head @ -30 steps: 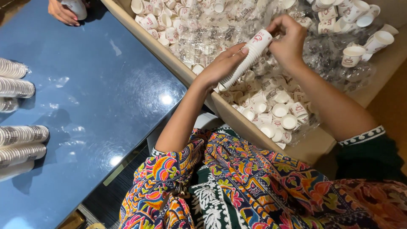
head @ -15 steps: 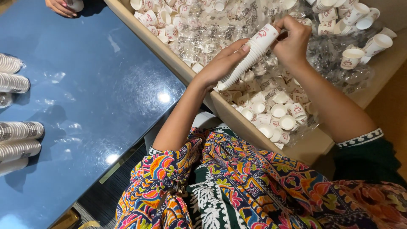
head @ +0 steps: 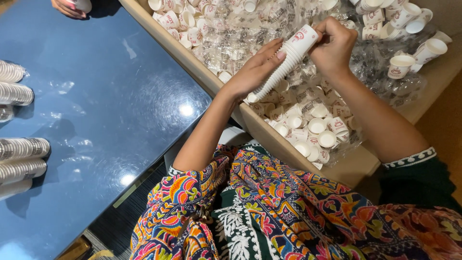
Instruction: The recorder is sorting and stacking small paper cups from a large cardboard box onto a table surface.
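Looking down from the head camera, I see a long stack of nested white paper cups (head: 281, 65) held slantwise above a cardboard box (head: 269, 139). My left hand (head: 252, 72) cradles the lower part of the stack, fingers curled loosely around it. My right hand (head: 332, 45) pinches the top cup at the upper end, fingers closed on its rim. The stack hangs over the middle of the box, which is full of loose white cups (head: 313, 130) and crumpled clear plastic wrap (head: 231, 43). Left of the box lies a glossy blue table (head: 96, 110); wrapped cup sleeves (head: 21, 154) lie at its far left edge. Beyond the box's far left corner, another person's hand (head: 67, 7) holds a white cup. A bright patterned garment (head: 269, 212) fills the view just below the box
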